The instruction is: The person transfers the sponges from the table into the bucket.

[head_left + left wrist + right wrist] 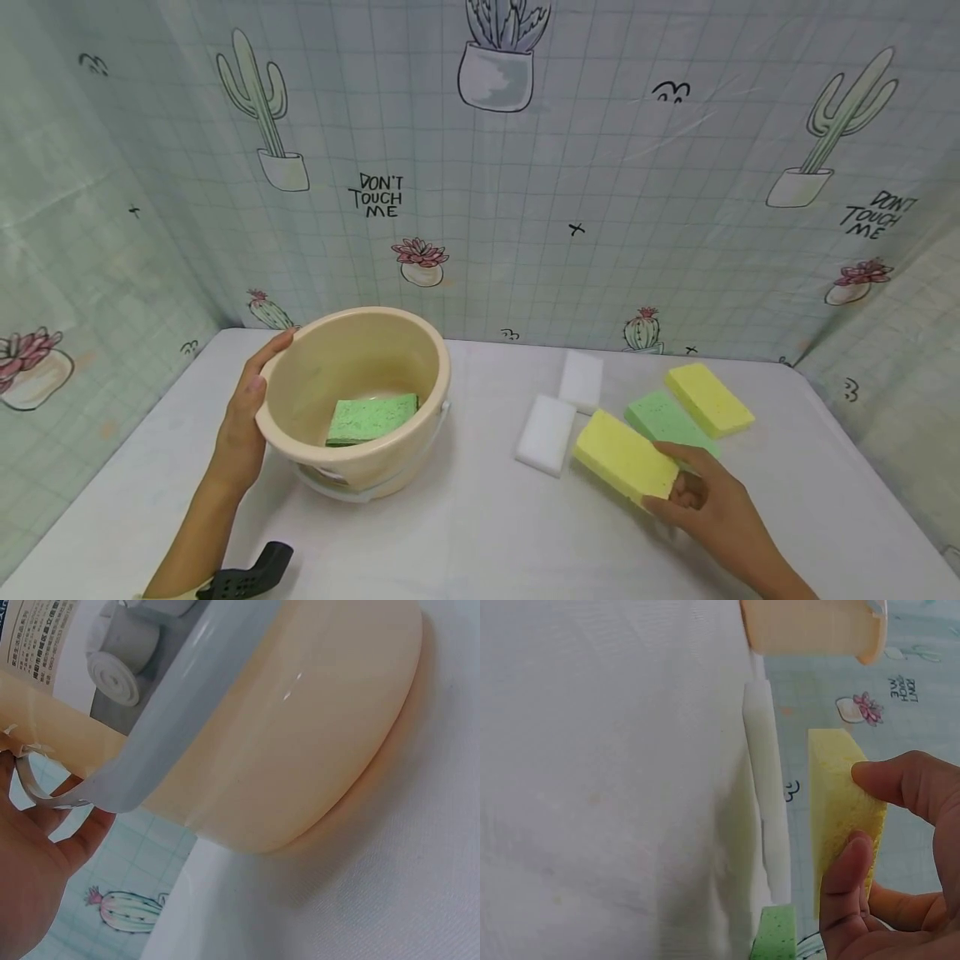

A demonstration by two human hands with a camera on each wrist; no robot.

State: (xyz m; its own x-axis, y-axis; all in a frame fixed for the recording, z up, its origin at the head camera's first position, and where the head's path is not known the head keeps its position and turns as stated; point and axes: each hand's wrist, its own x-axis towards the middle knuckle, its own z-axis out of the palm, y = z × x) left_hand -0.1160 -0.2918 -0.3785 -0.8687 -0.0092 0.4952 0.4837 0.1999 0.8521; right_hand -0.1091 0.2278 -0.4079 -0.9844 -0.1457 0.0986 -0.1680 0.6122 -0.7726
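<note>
A cream bucket (pixel 360 350) stands on the left, its mouth tilted toward the head view, with a green sponge (pixel 372 418) inside. My left hand (pixel 243 417) holds the bucket's left side at the rim; in the left wrist view the fingers of that hand (pixel 37 855) are by the grey-white handle (pixel 187 697). On the right, my right hand (pixel 712 508) pinches a yellow sponge (pixel 626 457) by its right end. In the right wrist view, the thumb and fingers of the right hand (pixel 900 855) grip that yellow sponge (pixel 836 795) above the table.
Two white sponges (pixel 546 433) (pixel 581 381) lie right of the bucket. Beyond the held sponge are a green sponge (pixel 667 417) and another yellow sponge (pixel 709 398). Cactus-print cloth (pixel 525 208) hangs behind the white table (pixel 480 533). A black band (pixel 251 573) is on the left wrist.
</note>
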